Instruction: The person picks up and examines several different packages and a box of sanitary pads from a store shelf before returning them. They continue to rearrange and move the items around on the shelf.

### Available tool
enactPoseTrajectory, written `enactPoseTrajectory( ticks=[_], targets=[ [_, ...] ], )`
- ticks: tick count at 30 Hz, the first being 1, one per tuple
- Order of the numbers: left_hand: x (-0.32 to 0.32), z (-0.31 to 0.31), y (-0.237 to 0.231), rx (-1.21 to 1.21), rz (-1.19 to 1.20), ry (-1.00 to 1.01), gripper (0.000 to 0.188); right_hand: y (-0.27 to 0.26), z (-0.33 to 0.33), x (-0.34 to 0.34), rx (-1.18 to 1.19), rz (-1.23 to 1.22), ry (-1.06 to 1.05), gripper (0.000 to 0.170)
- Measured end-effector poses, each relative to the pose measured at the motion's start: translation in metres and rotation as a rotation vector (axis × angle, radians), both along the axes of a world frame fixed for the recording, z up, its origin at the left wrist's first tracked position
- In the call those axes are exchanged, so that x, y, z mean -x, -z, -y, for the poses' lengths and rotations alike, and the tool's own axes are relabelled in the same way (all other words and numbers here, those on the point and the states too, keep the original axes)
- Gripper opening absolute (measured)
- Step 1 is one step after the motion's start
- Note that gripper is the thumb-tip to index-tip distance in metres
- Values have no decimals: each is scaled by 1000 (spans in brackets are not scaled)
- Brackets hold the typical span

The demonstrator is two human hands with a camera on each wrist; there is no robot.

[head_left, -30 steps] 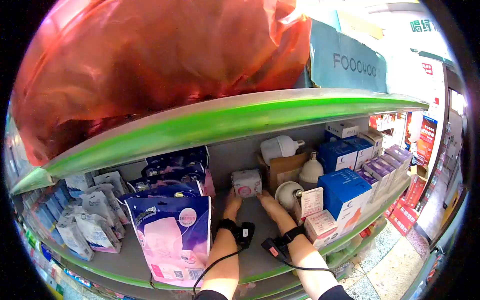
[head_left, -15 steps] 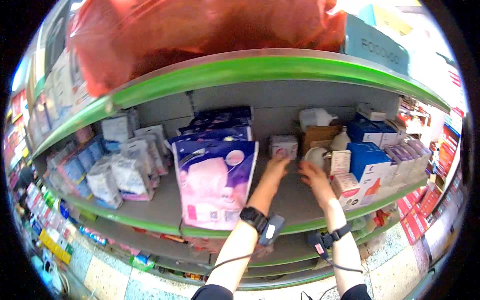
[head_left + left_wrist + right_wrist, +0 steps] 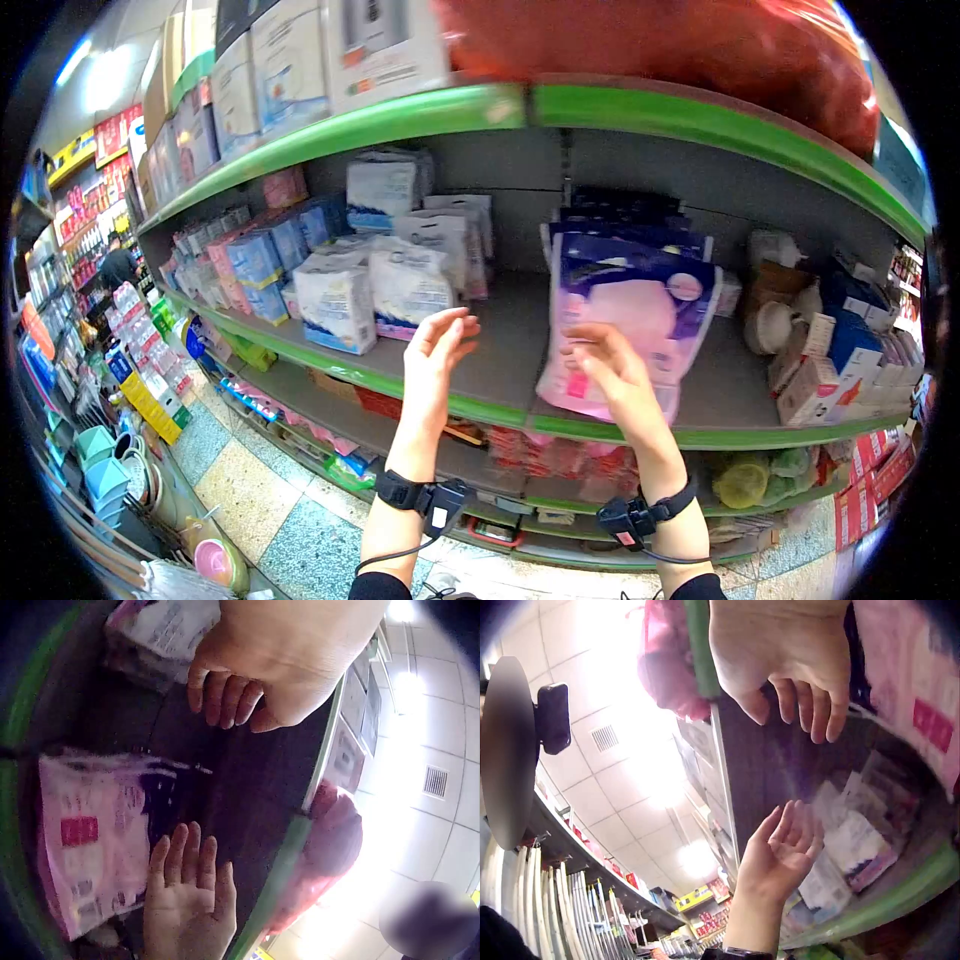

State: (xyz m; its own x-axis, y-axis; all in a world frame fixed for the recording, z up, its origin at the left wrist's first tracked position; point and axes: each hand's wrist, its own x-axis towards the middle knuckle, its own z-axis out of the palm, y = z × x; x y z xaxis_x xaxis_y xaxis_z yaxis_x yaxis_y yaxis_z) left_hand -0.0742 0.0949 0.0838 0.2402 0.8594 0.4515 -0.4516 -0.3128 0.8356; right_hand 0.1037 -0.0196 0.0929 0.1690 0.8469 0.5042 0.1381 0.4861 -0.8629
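In the head view the left hand (image 3: 430, 365) is raised before the shelf with loosely bent fingers and nothing in it, beside white packs (image 3: 408, 285). The right hand (image 3: 615, 375), also empty, hovers in front of a pink and purple bag (image 3: 625, 310); whether it touches the bag I cannot tell. Both hands show in the left wrist view, the left (image 3: 281, 664) at the top and the right (image 3: 189, 907) at the bottom, palm visible. From the right wrist the right hand (image 3: 791, 664) hangs with relaxed fingers, the left (image 3: 780, 851) below it.
A green-edged shelf (image 3: 700, 438) runs across the front, with another green edge (image 3: 660, 110) overhead. Light bulbs (image 3: 770, 325) and blue boxes (image 3: 853, 350) stand at the right. Blue packs (image 3: 262, 270) fill the left end, and a red bag (image 3: 650, 45) lies on top.
The head view has swung left along the shelf. Both hands have left the small white box at the back and now hang before the white packs and the purple bag.
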Motion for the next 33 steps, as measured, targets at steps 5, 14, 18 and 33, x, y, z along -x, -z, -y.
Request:
enactPoseTrajectory(
  ticks=[5,14,18,33],
  targets=[
    [117,-99,23,-24,10,-172,31,16,-94,112,5,17,-142,33],
    [285,-249,54,130,-37,-383,36,19,-241,266,35,136,-276,41],
    [300,-287,75,73,-217,-379,45,27,-275,294,125,189,-348,44],
    [313,-393,76,-46,-246,-40,79,52,-406,381,214,637,331,54]
  ],
)
